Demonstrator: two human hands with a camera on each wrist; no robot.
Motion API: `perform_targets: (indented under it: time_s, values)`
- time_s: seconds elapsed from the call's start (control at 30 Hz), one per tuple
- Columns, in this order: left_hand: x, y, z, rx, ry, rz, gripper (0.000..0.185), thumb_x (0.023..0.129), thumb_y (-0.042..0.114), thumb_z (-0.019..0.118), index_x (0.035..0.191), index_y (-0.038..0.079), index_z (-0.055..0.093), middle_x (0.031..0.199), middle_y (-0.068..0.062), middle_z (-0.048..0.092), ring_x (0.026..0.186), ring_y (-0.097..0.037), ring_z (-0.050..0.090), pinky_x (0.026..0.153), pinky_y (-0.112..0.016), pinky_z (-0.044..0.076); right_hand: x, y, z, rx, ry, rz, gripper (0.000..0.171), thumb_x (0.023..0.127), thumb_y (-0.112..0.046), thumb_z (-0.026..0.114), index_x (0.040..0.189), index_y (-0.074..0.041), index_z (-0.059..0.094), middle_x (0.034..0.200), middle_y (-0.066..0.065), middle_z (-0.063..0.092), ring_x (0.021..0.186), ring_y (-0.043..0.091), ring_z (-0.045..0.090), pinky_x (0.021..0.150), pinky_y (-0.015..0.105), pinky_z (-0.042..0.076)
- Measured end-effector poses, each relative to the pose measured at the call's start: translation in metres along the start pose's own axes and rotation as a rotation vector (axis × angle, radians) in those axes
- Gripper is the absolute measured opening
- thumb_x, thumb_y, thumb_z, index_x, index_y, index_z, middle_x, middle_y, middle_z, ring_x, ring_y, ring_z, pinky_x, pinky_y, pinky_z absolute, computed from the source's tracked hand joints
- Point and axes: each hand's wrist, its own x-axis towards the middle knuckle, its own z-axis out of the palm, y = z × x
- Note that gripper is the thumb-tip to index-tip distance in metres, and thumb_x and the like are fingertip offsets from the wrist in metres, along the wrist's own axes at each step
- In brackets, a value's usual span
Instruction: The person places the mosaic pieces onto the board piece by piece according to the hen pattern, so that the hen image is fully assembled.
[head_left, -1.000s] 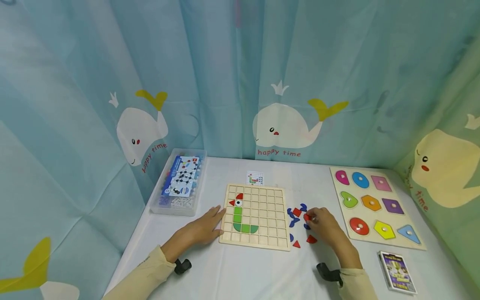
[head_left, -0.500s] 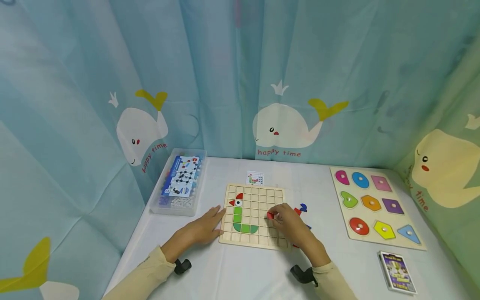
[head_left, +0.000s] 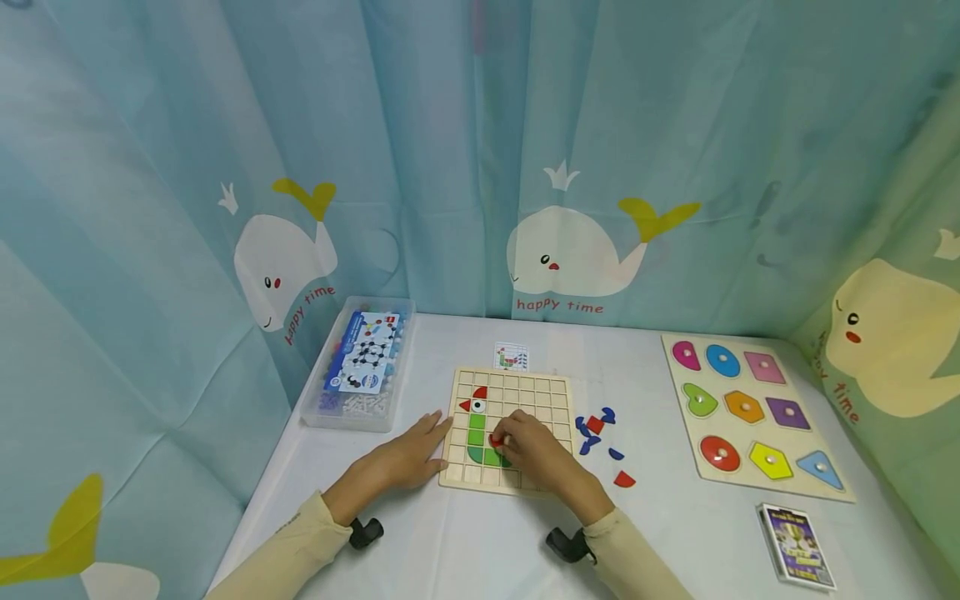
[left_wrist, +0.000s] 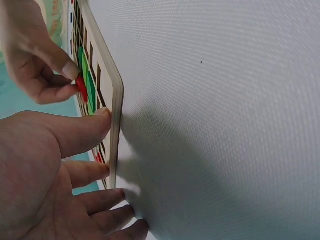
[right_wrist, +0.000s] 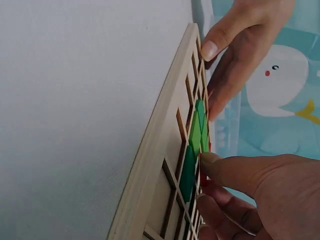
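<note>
From the head camera, the left hand (head_left: 405,457) lies flat, fingers straight, against the left edge of the wooden grid board (head_left: 543,393). The right hand (head_left: 528,450) pinches a red piece (head_left: 495,439) over the board, just beside the green pieces (head_left: 476,433). Loose red and blue pieces (head_left: 596,427) lie right of the board.

The left wrist view shows straight fingers (left_wrist: 85,131) touching the board edge (left_wrist: 116,125), with the red piece (left_wrist: 81,89) pinched above.

In the right wrist view, fingertips (right_wrist: 210,161) press at the green pieces (right_wrist: 196,140).
</note>
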Motion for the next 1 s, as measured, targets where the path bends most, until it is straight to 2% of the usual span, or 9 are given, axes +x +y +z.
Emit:
perform_targets:
  time_s: [0.53,1.0]
  values:
    - [-0.001,0.001,-0.002,-0.010,0.000,0.005,0.069,0.102,0.026,0.060,0.158,0.004,0.028,0.162,-0.021,0.020,0.148,-0.037,0.018,0.117,-0.050,0.024,0.009,0.005,0.009,-0.063,0.039,-0.045,0.006,0.090,-0.007,0.075,0.094,-0.010,0.071,0.094,-0.001,0.060,0.083,0.012,0.054,0.076,0.030,0.054]
    - [-0.001,0.001,-0.001,-0.001,-0.001,-0.001,0.069,0.101,0.027,0.060,0.158,0.004,0.028,0.162,-0.020,0.020,0.148,-0.037,0.018,0.116,-0.049,0.025,0.007,0.003,0.011,-0.142,0.071,0.005,0.007,0.089,-0.013,0.078,0.093,-0.013,0.073,0.093,-0.003,0.058,0.080,0.010,0.053,0.071,0.029,0.052]
